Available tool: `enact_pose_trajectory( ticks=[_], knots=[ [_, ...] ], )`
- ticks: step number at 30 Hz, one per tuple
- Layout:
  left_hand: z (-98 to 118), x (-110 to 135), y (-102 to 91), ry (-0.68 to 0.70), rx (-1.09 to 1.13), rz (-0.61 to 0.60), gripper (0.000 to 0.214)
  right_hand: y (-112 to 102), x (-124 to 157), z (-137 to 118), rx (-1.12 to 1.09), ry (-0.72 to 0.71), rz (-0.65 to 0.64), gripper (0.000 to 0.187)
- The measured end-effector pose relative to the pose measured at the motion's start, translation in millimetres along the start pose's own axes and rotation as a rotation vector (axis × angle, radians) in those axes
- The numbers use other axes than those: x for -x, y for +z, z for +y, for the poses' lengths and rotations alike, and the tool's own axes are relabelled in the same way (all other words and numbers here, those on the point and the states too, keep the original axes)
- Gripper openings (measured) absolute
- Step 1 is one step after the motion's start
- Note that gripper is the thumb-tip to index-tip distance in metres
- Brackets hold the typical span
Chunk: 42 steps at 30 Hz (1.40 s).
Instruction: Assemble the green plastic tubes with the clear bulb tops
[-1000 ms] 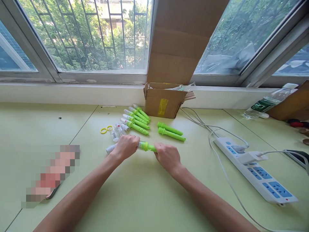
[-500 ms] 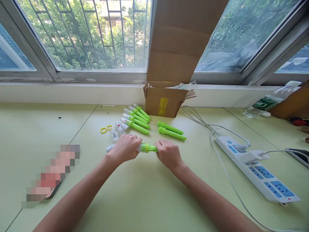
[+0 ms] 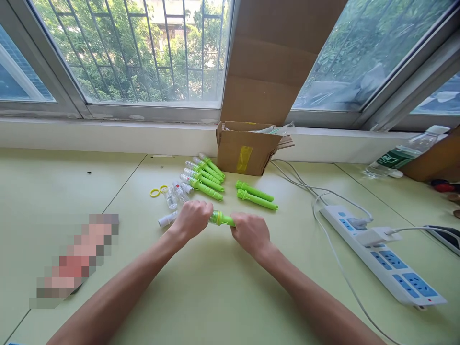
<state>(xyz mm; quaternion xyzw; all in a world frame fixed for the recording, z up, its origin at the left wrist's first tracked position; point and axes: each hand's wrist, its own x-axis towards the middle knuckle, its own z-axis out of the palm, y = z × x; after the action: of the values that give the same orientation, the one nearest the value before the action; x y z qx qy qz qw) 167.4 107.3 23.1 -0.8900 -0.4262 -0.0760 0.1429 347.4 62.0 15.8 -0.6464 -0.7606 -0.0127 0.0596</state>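
My left hand [image 3: 194,219] is closed around the clear end of a green plastic tube [image 3: 222,219]. My right hand [image 3: 250,233] grips the other end of that tube, its green handle. Between the two fists a short stretch shows, with a see-through part and a yellow-green ring. Beside my left hand lies a white cylinder [image 3: 167,219]. Just beyond it are clear caps [image 3: 170,198] and a yellow ring piece [image 3: 158,191]. Several green tubes with clear tops [image 3: 201,185] form a row farther back, and two green handles without tops [image 3: 256,200] rest to the right.
A cardboard box [image 3: 246,155] stands by the window sill with its flap up. At right are a white power strip [image 3: 386,258] with cables, a water bottle [image 3: 402,152] and a dark phone-like slab [image 3: 445,238]. A blurred flat object [image 3: 77,261] lies at left.
My left hand has shifted slightly up and right, so more of the white cylinder shows beside it. Both hands keep their hold on the green tube. The whole view has moved a little.
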Motion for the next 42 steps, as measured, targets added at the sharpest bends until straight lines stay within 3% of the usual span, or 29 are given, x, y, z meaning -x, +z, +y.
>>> enact_pose_trajectory(
  ticks=[2, 6, 8, 10, 15, 20, 26, 29, 32, 39, 42],
  knots=[
    [-3.8, 1.7, 8.8, 0.088, -0.088, 0.129, 0.020, -2.5, -1.0, -0.9, -0.125, 0.031, -0.142, 0.015],
    [-9.8, 7.8, 16.8, 0.207, -0.176, 0.383, 0.024, -10.2, -3.8, 7.6, -0.326, -0.065, -0.391, 0.016],
    [-10.1, 9.6, 17.1, 0.212, -0.168, 0.434, 0.024, -13.2, -4.9, 13.7, -0.466, -0.091, -0.526, 0.018],
    [-10.4, 9.9, 17.1, 0.212, -0.134, 0.439, 0.025, -12.8, -5.1, 16.3, -0.545, -0.085, -0.560, 0.020],
    [-18.3, 9.4, 19.5, 0.216, -0.149, 0.458, 0.022, 3.8, -0.4, 1.0, -0.488, -0.049, -0.352, 0.020],
    [-28.0, 9.8, 19.5, 0.070, -0.170, 0.465, 0.019, 21.3, 3.4, -7.4, -0.232, -0.206, 0.212, 0.022],
    [-29.7, 7.2, 13.4, 0.024, -0.115, 0.415, 0.016, 26.0, 0.8, 7.0, -0.026, -0.363, 0.571, 0.024],
    [-30.4, 6.7, 12.7, 0.062, -0.059, 0.366, 0.015, 24.2, 1.7, 10.0, 0.027, -0.431, 0.596, 0.027],
    [-32.6, 7.8, 15.6, 0.063, 0.006, 0.338, 0.018, 21.2, 4.5, 7.4, 0.020, -0.476, 0.532, 0.031],
    [-34.3, 10.8, 21.1, 0.069, -0.058, 0.373, 0.020, 14.4, 6.2, 3.1, -0.272, -0.423, 0.278, 0.033],
    [-29.5, 8.5, 17.8, 0.068, -0.143, 0.368, 0.021, 19.9, 4.5, 5.4, -0.321, -0.389, 0.272, 0.033]
  ],
)
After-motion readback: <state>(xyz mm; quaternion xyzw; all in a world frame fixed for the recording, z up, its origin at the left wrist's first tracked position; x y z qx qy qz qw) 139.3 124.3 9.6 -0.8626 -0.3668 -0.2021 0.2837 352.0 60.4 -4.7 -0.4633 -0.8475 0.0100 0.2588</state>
